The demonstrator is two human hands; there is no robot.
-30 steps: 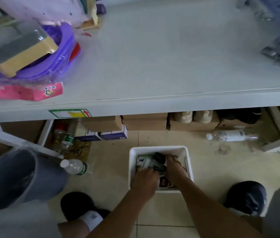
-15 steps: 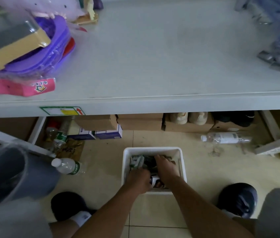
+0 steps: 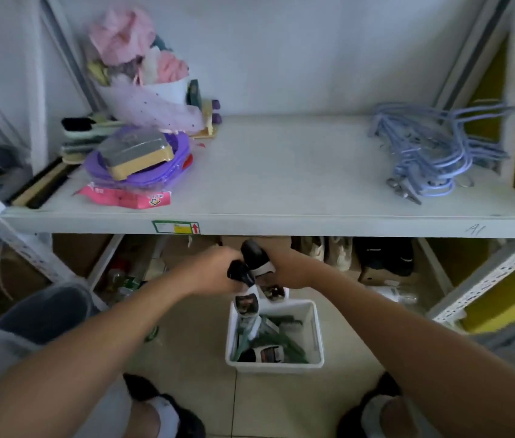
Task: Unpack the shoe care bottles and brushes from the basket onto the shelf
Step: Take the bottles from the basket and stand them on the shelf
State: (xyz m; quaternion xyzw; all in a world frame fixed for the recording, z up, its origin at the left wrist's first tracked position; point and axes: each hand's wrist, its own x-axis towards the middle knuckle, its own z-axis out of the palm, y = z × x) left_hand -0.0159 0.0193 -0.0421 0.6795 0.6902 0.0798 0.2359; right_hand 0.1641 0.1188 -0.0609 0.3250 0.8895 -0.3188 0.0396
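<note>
Both hands are up in front of the shelf edge, side by side and almost touching. The left hand [image 3: 215, 270] is closed around a bottle [image 3: 245, 290] with a black cap [image 3: 239, 272] and a white body, tilted so the cap points up and left while the labelled end hangs down over the basket. The right hand [image 3: 288, 270] grips a second bottle [image 3: 257, 262], its black cap [image 3: 251, 251] sticking up just under the lip of the shelf, white body tucked into the palm; something small and dark-printed [image 3: 273, 292] shows just below that hand, too blurred to say whether it belongs to the same bottle. Down on the tiled floor [image 3: 193, 336] sits the white basket [image 3: 316, 333], directly beneath the hands, with goods inside: another bottle lying on its side [image 3: 264, 355] at the near edge, plus a jumble of green packaging [image 3: 281, 339] that may hold brushes, though the detail is soft. Above, the grey shelf [image 3: 281, 172] has a wide bare stretch in the middle; on its left stands a pile of purple basins [image 3: 161, 172] with a boxed item on top, and on its right a bundle of blue hangers [image 3: 433, 150]. None of the held bottles touches the shelf.
</note>
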